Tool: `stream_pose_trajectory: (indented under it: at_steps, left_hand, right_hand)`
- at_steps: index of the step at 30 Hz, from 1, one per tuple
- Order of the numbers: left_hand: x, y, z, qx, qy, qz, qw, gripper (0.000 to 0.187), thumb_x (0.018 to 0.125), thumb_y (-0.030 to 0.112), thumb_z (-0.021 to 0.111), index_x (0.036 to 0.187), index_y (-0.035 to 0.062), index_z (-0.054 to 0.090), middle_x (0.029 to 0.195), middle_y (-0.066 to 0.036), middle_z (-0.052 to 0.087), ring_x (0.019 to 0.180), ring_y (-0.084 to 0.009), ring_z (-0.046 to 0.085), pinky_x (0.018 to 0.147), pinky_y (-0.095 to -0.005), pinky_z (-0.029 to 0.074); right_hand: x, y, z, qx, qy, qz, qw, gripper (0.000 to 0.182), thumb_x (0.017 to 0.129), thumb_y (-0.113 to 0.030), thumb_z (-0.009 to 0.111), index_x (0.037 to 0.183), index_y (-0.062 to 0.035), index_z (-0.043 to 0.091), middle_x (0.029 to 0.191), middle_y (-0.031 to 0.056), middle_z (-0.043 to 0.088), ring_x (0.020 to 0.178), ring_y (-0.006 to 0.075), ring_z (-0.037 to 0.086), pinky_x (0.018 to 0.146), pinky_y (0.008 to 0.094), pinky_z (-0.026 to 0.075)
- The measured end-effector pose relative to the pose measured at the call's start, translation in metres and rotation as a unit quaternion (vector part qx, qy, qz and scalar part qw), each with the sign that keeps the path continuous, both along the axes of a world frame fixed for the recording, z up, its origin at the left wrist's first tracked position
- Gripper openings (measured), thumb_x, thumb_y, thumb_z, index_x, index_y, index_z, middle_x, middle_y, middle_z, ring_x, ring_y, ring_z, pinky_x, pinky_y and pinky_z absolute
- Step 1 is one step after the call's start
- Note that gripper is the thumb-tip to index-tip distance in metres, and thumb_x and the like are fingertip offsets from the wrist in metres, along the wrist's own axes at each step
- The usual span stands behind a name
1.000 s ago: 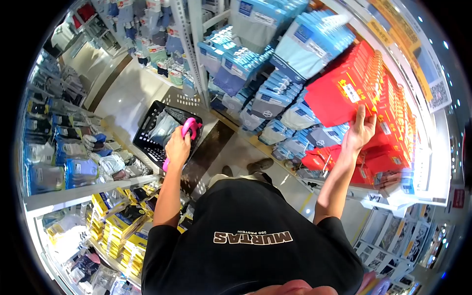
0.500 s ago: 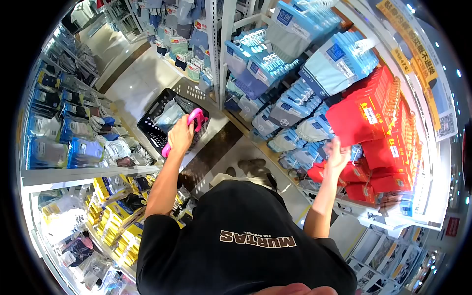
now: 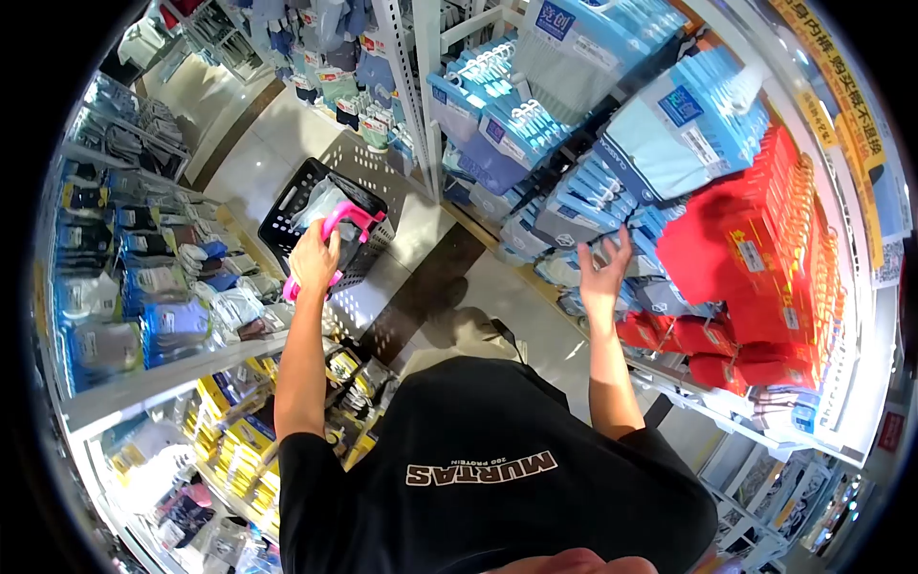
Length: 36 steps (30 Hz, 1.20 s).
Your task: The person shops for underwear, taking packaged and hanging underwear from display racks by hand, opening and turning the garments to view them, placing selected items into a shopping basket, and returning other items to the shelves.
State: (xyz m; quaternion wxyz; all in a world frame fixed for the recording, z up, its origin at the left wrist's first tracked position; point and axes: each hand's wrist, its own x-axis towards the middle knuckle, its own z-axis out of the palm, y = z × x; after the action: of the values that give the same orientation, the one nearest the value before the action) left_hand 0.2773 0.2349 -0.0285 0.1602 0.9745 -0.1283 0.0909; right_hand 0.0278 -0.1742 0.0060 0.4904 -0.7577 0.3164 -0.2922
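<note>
My left hand [image 3: 314, 260] is closed around the pink handle [image 3: 350, 218] of a black shopping basket [image 3: 285, 218], which hangs low over the floor with a pale packaged item inside. My right hand [image 3: 601, 273] is raised with its fingers spread and holds nothing. It hovers just in front of the hanging blue and grey packs [image 3: 572, 209] on the right-hand rack. The red packs [image 3: 746, 244] hang further right of that hand.
Racks line both sides of a narrow aisle: blue packs [image 3: 684, 124] on hooks above right, folded goods on the shelf [image 3: 143, 316] at left, yellow boxes [image 3: 234, 430] below it. A pale tiled floor [image 3: 258, 153] runs ahead.
My right hand has left the red packs and moved left and down to the blue and grey ones. My left hand keeps its grip on the basket, which has shifted slightly left.
</note>
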Motion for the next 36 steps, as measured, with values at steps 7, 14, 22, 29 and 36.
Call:
stream_pose_trajectory:
  at_steps: [7,14,22,29,36]
  left_hand:
    - [0.047,0.013,0.002,0.025,0.006,0.024,0.999,0.024,0.089,0.035,0.063,0.103,0.0156,0.065,0.084,-0.012,0.070,0.077,-0.0336,0.068,0.070,-0.0441,0.052]
    - [0.088,0.030,-0.002,0.023,0.039,0.032,0.998,0.021,0.086,0.034,0.066,0.098,0.0162,0.066,0.080,-0.011,0.069,0.072,-0.0337,0.067,0.065,-0.0447,0.050]
    - [0.132,0.051,-0.002,0.086,0.045,0.074,0.993,0.019,0.082,0.028,0.065,0.080,0.0090,0.060,0.076,-0.015,0.065,0.070,-0.0371,0.064,0.063,-0.0480,0.048]
    - [0.152,0.064,-0.005,0.040,0.040,0.025,0.998,0.017,0.083,0.027,0.066,0.086,0.0114,0.058,0.075,-0.014,0.064,0.071,-0.0373,0.063,0.064,-0.0474,0.047]
    - [0.160,0.066,0.007,0.032,0.084,0.007,0.996,0.019,0.084,0.025,0.065,0.097,0.0117,0.062,0.086,-0.011,0.066,0.079,-0.0351,0.064,0.069,-0.0469,0.049]
  right_hand:
    - [0.050,-0.001,-0.018,-0.029,0.013,-0.110,0.993,0.079,0.082,-0.015,0.079,0.145,-0.0064,0.032,0.142,0.0147,0.032,0.123,0.0303,0.044,0.099,0.0445,0.043]
    - [0.063,-0.003,-0.051,-0.030,0.007,-0.171,0.985,0.073,0.085,-0.015,0.078,0.142,-0.0037,0.034,0.136,0.0129,0.045,0.111,0.0224,0.050,0.090,0.0330,0.047]
    - [0.079,0.001,-0.041,-0.007,-0.058,-0.149,0.987,0.072,0.086,-0.014,0.077,0.140,0.0013,0.032,0.132,0.0123,0.045,0.114,0.0210,0.050,0.087,0.0306,0.048]
    - [0.078,0.014,-0.050,0.024,-0.015,-0.260,0.965,0.076,0.080,-0.017,0.082,0.136,0.0003,0.033,0.128,0.0177,0.049,0.108,0.0247,0.055,0.090,0.0344,0.051]
    - [0.090,0.044,-0.014,0.069,0.021,-0.296,0.953,0.042,0.085,-0.024,0.078,0.111,0.0032,0.060,0.099,0.0067,0.061,0.091,0.0138,0.053,0.083,0.0270,0.043]
